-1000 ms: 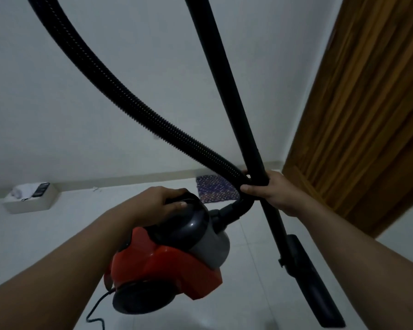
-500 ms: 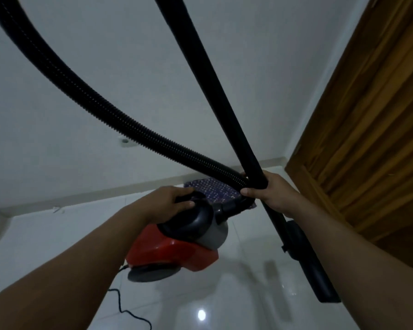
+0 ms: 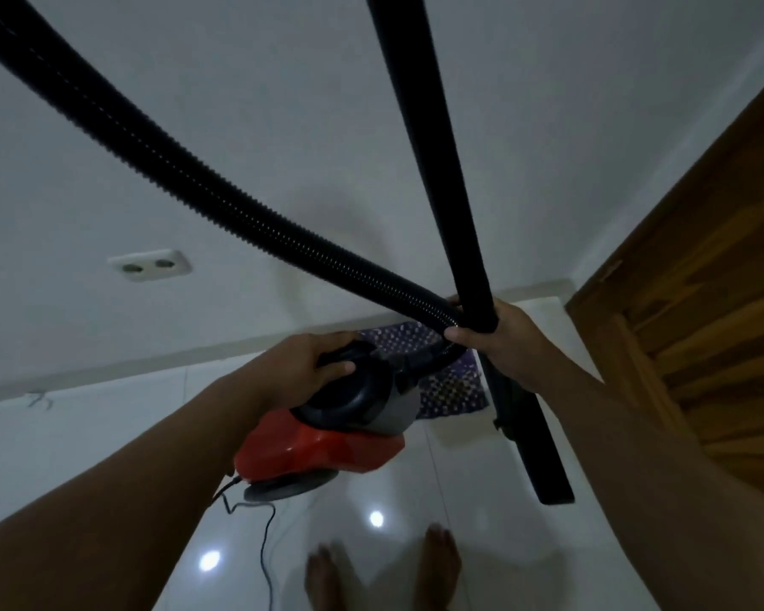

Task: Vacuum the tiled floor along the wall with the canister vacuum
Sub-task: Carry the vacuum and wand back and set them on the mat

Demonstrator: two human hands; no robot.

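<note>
A red and grey canister vacuum (image 3: 327, 443) hangs above the white tiled floor (image 3: 473, 535), carried by its black top handle in my left hand (image 3: 309, 363). My right hand (image 3: 488, 332) is closed around both the rigid black wand (image 3: 428, 138) and the ribbed black hose (image 3: 186, 169) where they cross. The wand runs down past my hand to the flat floor nozzle (image 3: 534, 447), which is off the floor at the right. The black power cord (image 3: 263, 540) trails down from the canister's rear.
A white wall (image 3: 239, 59) with a double socket (image 3: 151, 264) and a pale skirting strip runs ahead. A purple patterned mat (image 3: 451, 390) lies at the wall's foot. A wooden door (image 3: 702, 302) fills the right. My bare feet (image 3: 380, 571) stand on the glossy tiles.
The view has tipped down and shifted right: the socket and my feet have come into view and the box at the left is gone. The canister has swung lower and flatter. Both grips are unchanged.
</note>
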